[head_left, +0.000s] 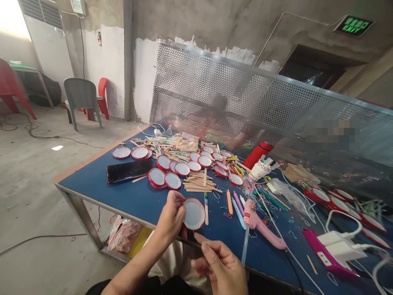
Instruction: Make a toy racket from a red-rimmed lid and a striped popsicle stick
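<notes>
My left hand [171, 219] is closed on the edge of a round red-rimmed white lid [194, 213], holding it just above the blue table [101, 184] near its front edge. My right hand [219, 264] sits lower, at the table's edge, thumb and forefinger pinched on one end of a thin dark stick [192, 242] that runs left under the lid. A pink glue gun [260, 223] lies on the table just right of the lid, with a clear glue stick [245, 246] pointing down beside my right hand.
Several more red-rimmed lids [172, 170], a pile of wooden craft sticks [199, 182], a black phone [129, 170], a red bottle [260, 153], a paper cup, a white power strip [337, 243] and cables cover the table. A perforated metal screen [245, 94] stands behind, with people beyond it. Chairs stand at far left.
</notes>
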`<state>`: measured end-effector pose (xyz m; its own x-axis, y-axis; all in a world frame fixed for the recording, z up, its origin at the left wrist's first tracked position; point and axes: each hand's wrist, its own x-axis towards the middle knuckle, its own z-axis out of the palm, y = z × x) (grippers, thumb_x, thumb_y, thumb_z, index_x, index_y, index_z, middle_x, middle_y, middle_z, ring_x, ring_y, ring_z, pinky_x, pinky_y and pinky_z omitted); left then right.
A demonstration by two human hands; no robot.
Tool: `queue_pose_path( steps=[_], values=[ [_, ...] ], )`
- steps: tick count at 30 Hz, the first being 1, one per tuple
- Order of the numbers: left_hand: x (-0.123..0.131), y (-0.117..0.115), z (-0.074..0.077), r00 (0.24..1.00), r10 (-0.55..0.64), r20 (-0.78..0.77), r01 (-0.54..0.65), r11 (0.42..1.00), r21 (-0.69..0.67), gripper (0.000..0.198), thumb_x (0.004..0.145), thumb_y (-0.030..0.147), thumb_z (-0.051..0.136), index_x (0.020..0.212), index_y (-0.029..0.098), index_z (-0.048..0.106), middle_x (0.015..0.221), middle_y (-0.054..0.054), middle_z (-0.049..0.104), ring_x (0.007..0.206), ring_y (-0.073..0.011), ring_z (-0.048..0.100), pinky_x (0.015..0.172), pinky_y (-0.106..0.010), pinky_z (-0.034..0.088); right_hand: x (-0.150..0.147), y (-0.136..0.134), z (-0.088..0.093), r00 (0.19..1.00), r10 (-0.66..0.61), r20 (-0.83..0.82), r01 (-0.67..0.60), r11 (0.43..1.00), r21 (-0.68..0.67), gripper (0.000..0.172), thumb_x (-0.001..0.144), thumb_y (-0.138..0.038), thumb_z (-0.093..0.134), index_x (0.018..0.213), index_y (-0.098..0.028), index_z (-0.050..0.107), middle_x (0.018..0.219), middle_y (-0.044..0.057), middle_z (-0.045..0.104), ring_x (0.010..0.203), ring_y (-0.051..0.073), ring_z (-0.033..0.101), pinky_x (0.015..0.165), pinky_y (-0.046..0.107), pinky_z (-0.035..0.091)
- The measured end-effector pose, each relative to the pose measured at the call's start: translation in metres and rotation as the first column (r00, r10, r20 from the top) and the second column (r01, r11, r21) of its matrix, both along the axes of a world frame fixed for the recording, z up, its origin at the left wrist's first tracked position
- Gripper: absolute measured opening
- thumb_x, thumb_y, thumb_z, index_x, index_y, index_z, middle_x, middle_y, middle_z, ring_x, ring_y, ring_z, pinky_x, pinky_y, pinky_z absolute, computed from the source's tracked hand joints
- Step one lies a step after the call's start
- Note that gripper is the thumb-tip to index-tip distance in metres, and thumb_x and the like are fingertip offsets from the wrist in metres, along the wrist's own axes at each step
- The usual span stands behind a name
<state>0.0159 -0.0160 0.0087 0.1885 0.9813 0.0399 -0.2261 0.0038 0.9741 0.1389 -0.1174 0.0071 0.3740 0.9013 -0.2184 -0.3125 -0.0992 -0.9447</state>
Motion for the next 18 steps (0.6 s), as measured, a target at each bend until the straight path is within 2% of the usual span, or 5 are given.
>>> queue_pose_path(
  steps=[4,8,12,15,18],
  values=[
    [-0.001,0.002,0.005,0.998,0.013,-0.057,-0.014,1.000,-0.018,0.018,0.084,0.030,0.052,0.095,0.028,0.037,0.061,0.013,0.052,0.028,-0.0092,0.045,0.029,-0.018,0.025,0.017,-0.004,0.015,0.998,-0.032,0.056,0.029,0.998,0.056,0.043,0.063,-0.058,0.093,0.075,-0.020,0.077,0.078,0.008,0.079,0.050,0.015,0.066,0.046,0.024,0.050],
    [-0.010,0.001,0.018,0.928,-0.193,-0.318,0.233,0.968,0.091,0.020,0.075,0.017,0.049,0.094,0.025,0.048,0.061,0.010,0.051,0.042,-0.0107,0.047,0.041,-0.021,0.031,0.048,0.019,0.047,0.923,0.034,0.384,-0.099,0.983,0.152,0.039,0.079,-0.059,0.081,0.084,-0.021,0.075,0.063,0.005,0.073,0.049,0.015,0.060,0.049,0.026,0.049],
    [-0.020,0.001,0.023,0.870,-0.235,-0.434,0.342,0.921,0.187,0.022,0.075,0.013,0.044,0.091,0.022,0.054,0.078,0.003,0.060,0.069,-0.0148,0.054,0.063,-0.026,0.040,0.055,0.077,0.074,0.646,0.210,0.734,-0.369,0.928,0.059,0.026,0.089,-0.047,0.065,0.087,-0.023,0.073,0.076,0.006,0.076,0.063,0.021,0.068,0.054,0.028,0.049],
    [-0.019,0.003,0.015,0.910,-0.167,-0.378,0.258,0.944,0.205,0.021,0.080,0.013,0.043,0.097,0.021,0.052,0.076,0.004,0.054,0.069,-0.0143,0.048,0.066,-0.026,0.037,0.039,0.126,0.076,0.310,0.233,0.922,-0.521,0.853,-0.040,0.015,0.089,-0.029,0.057,0.083,-0.024,0.069,0.088,0.004,0.077,0.085,0.022,0.071,0.076,0.031,0.051],
    [-0.014,0.005,0.002,0.973,-0.126,-0.196,0.159,0.973,0.164,0.018,0.085,0.018,0.044,0.103,0.023,0.044,0.065,0.011,0.038,0.057,-0.0123,0.033,0.057,-0.025,0.029,0.020,0.161,0.067,0.242,0.260,0.935,-0.531,0.842,-0.097,0.015,0.087,-0.026,0.061,0.072,-0.023,0.064,0.085,0.006,0.075,0.088,0.022,0.069,0.078,0.031,0.047]
  ],
)
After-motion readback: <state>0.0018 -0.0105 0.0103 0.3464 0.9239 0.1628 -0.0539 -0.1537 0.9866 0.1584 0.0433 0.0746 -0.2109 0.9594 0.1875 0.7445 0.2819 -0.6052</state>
